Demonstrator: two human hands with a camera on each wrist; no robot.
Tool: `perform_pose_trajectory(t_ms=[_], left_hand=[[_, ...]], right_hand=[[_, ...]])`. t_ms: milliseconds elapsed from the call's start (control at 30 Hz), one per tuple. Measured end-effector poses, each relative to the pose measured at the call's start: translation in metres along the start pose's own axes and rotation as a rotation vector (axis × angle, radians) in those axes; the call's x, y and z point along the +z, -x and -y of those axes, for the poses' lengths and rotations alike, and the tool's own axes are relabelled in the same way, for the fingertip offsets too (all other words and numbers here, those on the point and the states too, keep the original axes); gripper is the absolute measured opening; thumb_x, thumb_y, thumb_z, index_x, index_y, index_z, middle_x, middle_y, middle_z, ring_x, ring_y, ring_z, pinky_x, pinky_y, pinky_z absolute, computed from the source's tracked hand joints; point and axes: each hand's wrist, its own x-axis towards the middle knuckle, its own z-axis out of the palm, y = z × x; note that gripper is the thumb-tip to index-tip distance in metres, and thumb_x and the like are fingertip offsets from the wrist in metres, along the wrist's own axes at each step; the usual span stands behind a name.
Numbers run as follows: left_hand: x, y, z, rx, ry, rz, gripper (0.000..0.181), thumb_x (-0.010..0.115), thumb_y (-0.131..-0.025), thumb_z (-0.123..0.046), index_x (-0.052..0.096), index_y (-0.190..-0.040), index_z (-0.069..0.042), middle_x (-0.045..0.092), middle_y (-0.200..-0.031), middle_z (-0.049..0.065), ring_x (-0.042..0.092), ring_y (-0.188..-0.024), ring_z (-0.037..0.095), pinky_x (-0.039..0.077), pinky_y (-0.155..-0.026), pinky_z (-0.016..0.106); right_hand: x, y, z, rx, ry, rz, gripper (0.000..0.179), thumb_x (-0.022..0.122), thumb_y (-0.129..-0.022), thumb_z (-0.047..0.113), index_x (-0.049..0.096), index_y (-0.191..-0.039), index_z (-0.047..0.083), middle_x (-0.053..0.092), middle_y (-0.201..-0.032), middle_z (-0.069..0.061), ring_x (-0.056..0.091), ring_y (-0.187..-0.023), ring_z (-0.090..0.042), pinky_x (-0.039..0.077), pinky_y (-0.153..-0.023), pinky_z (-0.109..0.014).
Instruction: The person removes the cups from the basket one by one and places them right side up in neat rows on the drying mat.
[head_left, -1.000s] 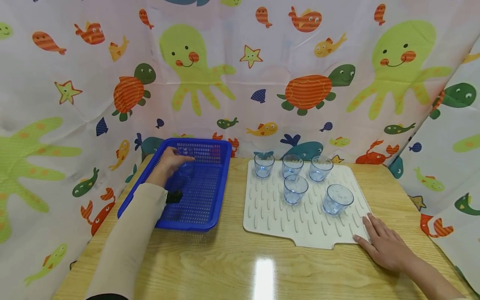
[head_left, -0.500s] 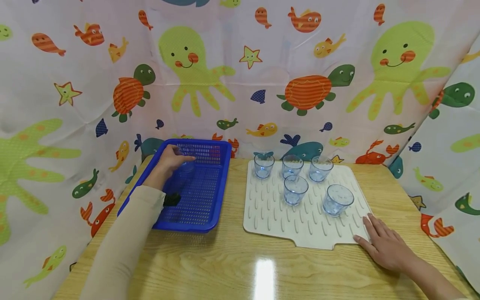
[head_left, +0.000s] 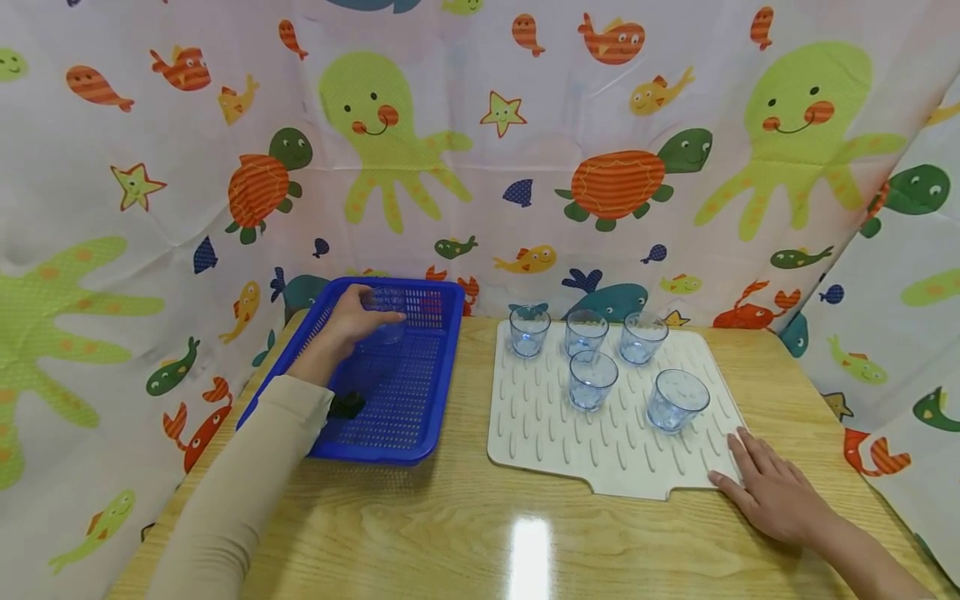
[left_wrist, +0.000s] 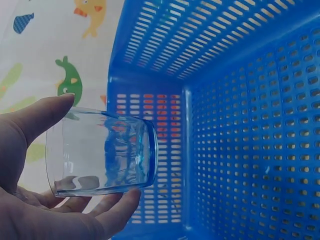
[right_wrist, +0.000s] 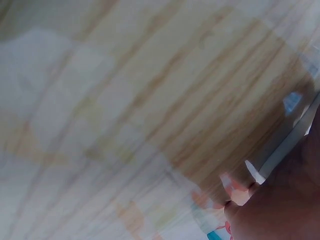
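Note:
My left hand (head_left: 352, 317) reaches into a blue plastic basket (head_left: 447, 367) and grips a clear drinking glass (left_wrist: 107, 155). In the left wrist view the thumb lies on one side of the glass and the fingers on the other. The glass is tipped on its side in that view, above the perforated basket floor. On the right, my right hand (head_left: 780, 496) rests on the table, with fingertips at the right front edge of a white ridged mat (head_left: 536, 433). Several similar glasses stand on the mat, one glass (head_left: 677, 402) being closest to this hand.
Behind the basket and the mat hangs a curtain (head_left: 480, 192) printed with sea animals, which also runs down both sides. Wooden tabletop (head_left: 420, 533) lies between the basket and the mat and in front of them.
My left hand has moved slightly to the right inside the basket with the glass, which now shows more clearly. The right hand and the glasses on the mat have stayed put.

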Motion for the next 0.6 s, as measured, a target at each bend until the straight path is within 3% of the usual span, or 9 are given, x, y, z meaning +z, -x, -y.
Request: perform_pose_trajectory(t_ms=[600], left_hand=[[0.0069, 0.0083, -0.0019, 0.034, 0.006, 0.02, 0.089, 0.08, -0.09, -0.029, 0.027, -0.156, -0.001, 0.037, -0.157, 0.021, 0.033, -0.146, 0.041, 0.031, -0.118, 0.057]], right_hand=[[0.0035, -0.0008, -0.0049, 0.0, -0.003, 0.005, 0.088, 0.046, -0.105, 0.054, 0.02, -0.155, -0.014, 0.016, -0.158, -0.041, 0.017, -0.141, -0.064, 0.015, -0.104, -0.081]])
